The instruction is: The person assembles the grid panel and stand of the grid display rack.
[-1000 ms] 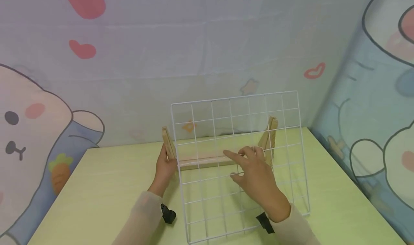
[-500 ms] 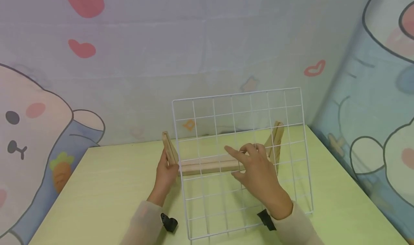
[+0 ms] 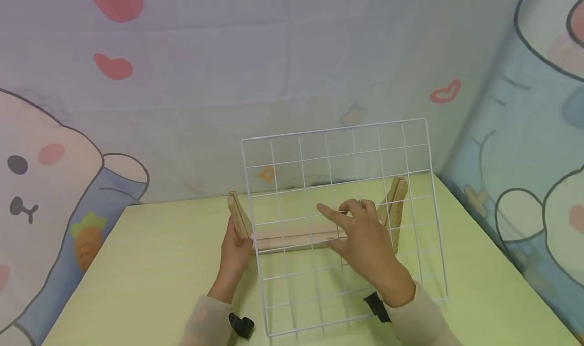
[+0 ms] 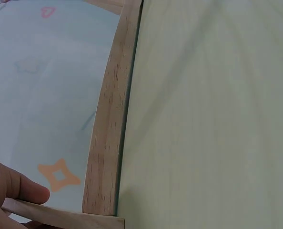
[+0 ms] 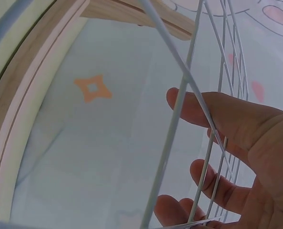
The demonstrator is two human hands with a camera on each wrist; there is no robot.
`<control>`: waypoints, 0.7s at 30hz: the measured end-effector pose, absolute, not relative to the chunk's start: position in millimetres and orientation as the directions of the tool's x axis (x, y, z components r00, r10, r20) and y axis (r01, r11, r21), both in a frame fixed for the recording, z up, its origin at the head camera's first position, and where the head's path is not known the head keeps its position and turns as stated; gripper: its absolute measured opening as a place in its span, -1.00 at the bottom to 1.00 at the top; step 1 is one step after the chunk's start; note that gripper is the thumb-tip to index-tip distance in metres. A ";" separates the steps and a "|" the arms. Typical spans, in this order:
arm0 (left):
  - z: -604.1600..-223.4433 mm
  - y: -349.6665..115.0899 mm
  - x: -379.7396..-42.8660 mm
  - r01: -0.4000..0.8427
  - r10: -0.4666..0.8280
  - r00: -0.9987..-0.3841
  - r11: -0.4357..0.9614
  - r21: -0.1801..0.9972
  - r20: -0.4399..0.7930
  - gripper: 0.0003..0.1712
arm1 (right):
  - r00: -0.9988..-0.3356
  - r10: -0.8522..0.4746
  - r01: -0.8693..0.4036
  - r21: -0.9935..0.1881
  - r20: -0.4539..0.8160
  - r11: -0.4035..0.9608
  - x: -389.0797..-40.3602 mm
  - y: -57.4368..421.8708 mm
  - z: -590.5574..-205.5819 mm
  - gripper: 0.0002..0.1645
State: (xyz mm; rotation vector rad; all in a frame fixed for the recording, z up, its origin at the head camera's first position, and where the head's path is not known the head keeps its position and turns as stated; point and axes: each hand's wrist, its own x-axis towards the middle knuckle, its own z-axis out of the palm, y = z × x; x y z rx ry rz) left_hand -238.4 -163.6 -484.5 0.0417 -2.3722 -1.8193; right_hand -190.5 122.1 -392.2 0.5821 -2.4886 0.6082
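Note:
A U-shaped wooden stand (image 3: 292, 242) has a long grooved bar and a short upright at each end. My left hand (image 3: 234, 254) grips its left upright (image 3: 238, 216); in the left wrist view the thumb (image 4: 34, 190) lies over this piece. A white wire grid panel (image 3: 333, 130) is held tilted in front of the stand, overlapping its bar in the head view. My right hand (image 3: 367, 249) holds the panel near its middle, fingers curled through the openings around the wires. In the right wrist view, the fingertips (image 5: 201, 169) show among the wires, apart from the wooden bar (image 5: 22, 90).
The pale yellow-green table (image 3: 159, 270) spreads out under both hands. Behind it hangs a cartoon-printed cloth (image 3: 205, 72), which continues down the left and right sides. Black wrist cameras (image 3: 241, 325) are strapped at both sleeves.
The wooden stand has shifted nearer to me, its right end moving rightward. The grid panel has risen slightly in the head view. Both hands keep their holds.

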 end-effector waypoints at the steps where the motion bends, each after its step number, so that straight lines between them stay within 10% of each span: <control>1: -484.5 -163.4 -237.0 0.076 -0.114 -0.987 0.265 0.961 0.110 0.01 | -0.780 -0.280 -0.506 -0.301 0.560 0.808 -190.7 122.0 -392.0 -0.10; 21: -485.9 -162.2 -228.1 0.138 -0.047 -0.986 0.295 0.946 0.158 -0.03 | -0.717 -0.279 -0.535 -0.249 0.638 0.807 -200.2 112.9 -353.6 -0.13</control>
